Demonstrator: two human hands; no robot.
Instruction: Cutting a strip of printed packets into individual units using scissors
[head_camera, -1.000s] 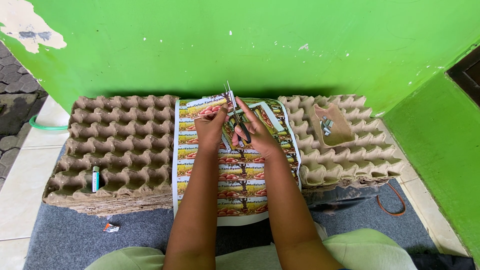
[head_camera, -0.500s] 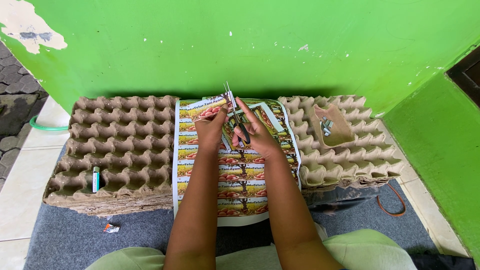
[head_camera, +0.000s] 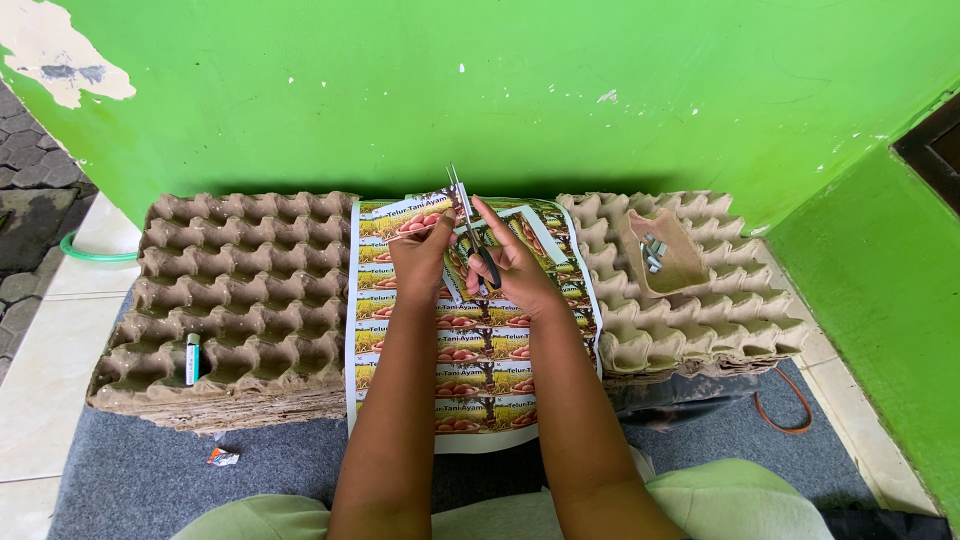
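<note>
Your right hand (head_camera: 510, 268) is closed around the black handles of slim metal scissors (head_camera: 468, 225), blades pointing up toward the green wall, while your left hand (head_camera: 420, 255) pinches a glossy printed label strip (head_camera: 420, 222) just beside the blades. Both work over a sheet of printed labels (head_camera: 470, 370) — flat and smooth — lying between two stacks of dimpled, rough cardboard egg trays (head_camera: 240, 290).

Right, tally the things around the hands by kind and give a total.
Stacks of egg trays: 2, left stack, right stack
Printed label sheet: 1
Scissors: 1, in the right hand
Cut label strip: 1, in the left hand
Lighter: 1
Total: 6
</note>
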